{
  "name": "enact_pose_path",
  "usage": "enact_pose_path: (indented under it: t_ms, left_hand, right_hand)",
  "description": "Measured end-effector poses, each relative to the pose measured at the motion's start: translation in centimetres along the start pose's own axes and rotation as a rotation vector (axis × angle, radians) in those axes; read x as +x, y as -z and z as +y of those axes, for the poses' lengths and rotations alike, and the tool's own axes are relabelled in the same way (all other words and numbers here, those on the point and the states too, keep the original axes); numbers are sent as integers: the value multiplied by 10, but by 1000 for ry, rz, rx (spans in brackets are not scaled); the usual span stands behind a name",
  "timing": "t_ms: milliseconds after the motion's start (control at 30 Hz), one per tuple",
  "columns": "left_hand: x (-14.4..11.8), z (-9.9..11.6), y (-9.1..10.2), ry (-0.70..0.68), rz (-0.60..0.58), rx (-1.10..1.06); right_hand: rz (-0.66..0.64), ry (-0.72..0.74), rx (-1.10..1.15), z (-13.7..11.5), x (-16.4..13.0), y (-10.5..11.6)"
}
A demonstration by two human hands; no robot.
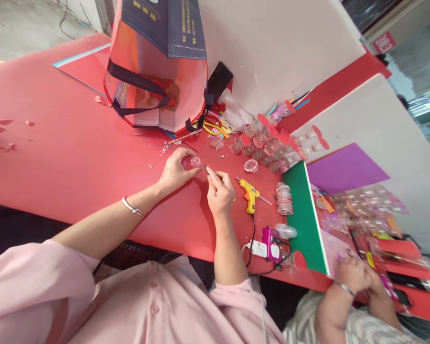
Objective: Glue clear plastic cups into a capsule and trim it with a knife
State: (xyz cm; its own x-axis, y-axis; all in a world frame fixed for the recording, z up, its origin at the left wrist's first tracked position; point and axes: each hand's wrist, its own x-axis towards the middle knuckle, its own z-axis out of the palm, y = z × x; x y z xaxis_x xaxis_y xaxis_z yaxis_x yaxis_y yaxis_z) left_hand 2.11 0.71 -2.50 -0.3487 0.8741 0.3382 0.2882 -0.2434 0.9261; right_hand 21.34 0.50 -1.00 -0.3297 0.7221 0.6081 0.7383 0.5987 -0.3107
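My left hand is closed around a small see-through plastic cup, its round end toward me. Pinched in the fingers of my right hand is a small dark tool with a flat tip, perhaps a blade; most of it is hidden by the fingers. The tip points at the cup's right side, very near my left thumb; whether it touches I cannot tell. To the right of my right hand a yellow glue gun lies on the red table.
A large open bag stands at the back, beside yellow-handled scissors. Capped plastic cups stand in rows behind a round lid. Stacked lids adjoin a green divider. Beyond it are another person's hands.
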Motion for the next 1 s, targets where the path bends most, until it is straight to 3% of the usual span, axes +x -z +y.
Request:
enact_pose_path:
  t_ms: [167,1000]
  left_hand:
    - [-1,3,0,-13,-22,2]
    - [-4,4,1,-15,-72,-47]
  right_hand:
    - [-56,-7,0,-5,0,1]
    - [-43,-18,146,-8,-2,-1]
